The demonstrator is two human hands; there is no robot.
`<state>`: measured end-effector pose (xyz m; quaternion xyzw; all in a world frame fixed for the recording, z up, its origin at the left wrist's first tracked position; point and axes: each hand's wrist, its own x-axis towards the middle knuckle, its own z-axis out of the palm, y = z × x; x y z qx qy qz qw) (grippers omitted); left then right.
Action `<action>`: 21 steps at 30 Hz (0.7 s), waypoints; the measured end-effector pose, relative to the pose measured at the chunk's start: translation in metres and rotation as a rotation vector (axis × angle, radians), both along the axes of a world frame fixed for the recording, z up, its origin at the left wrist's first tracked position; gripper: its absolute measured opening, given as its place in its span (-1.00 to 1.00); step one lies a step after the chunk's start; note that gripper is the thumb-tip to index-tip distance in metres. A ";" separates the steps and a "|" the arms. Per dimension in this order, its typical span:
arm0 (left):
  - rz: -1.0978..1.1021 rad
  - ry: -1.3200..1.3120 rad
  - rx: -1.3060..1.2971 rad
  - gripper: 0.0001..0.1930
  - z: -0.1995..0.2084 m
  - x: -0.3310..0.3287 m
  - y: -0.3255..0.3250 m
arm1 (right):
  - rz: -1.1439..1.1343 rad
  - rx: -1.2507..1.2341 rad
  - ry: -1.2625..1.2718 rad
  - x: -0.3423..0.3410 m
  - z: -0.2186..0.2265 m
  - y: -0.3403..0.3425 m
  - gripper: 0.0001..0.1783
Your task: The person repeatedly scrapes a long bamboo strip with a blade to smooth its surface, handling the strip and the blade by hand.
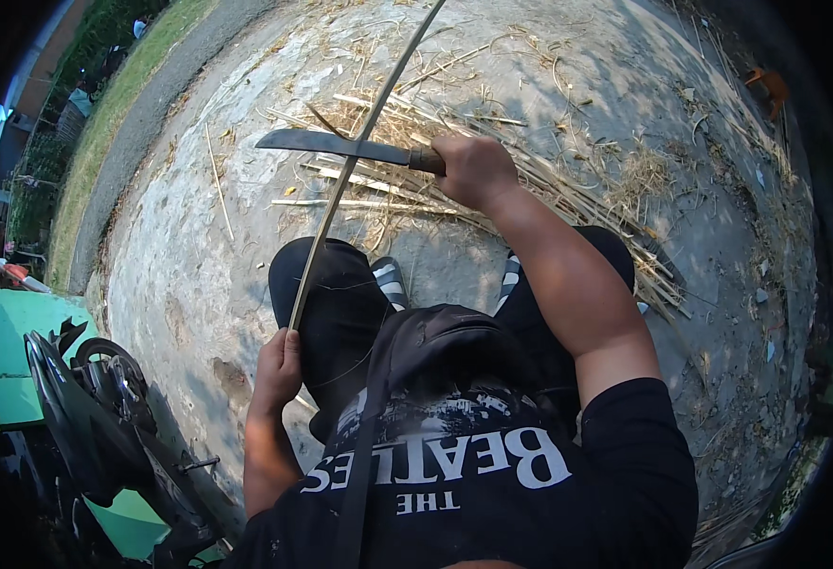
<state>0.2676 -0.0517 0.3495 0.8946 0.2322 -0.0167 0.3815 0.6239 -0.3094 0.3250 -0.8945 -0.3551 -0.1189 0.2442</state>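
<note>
My left hand (277, 370) is closed around the lower end of a long, thin strip that looks like split bamboo (326, 223). The strip slants up over my left thigh and runs out past the top edge of the view. In my right hand (479, 171) is the wooden handle of a machete (331, 142), its fingers wrapped round it. The dark blade points left and crosses the strip about midway along what shows. A thin curled sliver (323, 120) stands up beside the blade at the crossing.
Several pale split strips (568, 204) lie in a loose pile beyond my feet, with curly shavings (644, 175) around them. A dark motorbike (103, 408) stands at the left near a green panel (18, 379). An orange object (769, 87) is at the far right.
</note>
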 end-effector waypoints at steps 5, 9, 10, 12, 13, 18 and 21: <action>-0.012 -0.047 -0.006 -0.50 0.006 -0.008 -0.009 | 0.312 -0.065 -0.085 -0.034 0.010 0.013 -0.90; -0.014 -0.003 -0.023 -0.51 -0.001 -0.051 -0.005 | 0.283 -0.048 -0.059 -0.003 0.005 -0.003 -0.88; -0.021 -0.002 -0.021 -0.51 -0.007 -0.061 -0.001 | 0.122 0.030 0.063 0.015 -0.001 -0.014 -0.85; 0.090 0.018 -0.143 -0.51 -0.015 -0.080 0.003 | -0.185 0.041 0.239 0.030 -0.007 -0.019 -0.81; 0.121 0.008 -0.175 -0.52 -0.016 -0.086 0.001 | -0.184 0.042 0.242 0.032 -0.010 -0.020 -0.81; 0.114 0.024 -0.070 -0.54 -0.022 -0.085 -0.006 | -0.050 0.067 0.227 0.008 0.006 -0.008 -0.78; 0.079 0.006 -0.059 -0.55 -0.017 -0.071 -0.012 | 0.258 0.032 0.014 -0.019 0.009 0.003 -0.85</action>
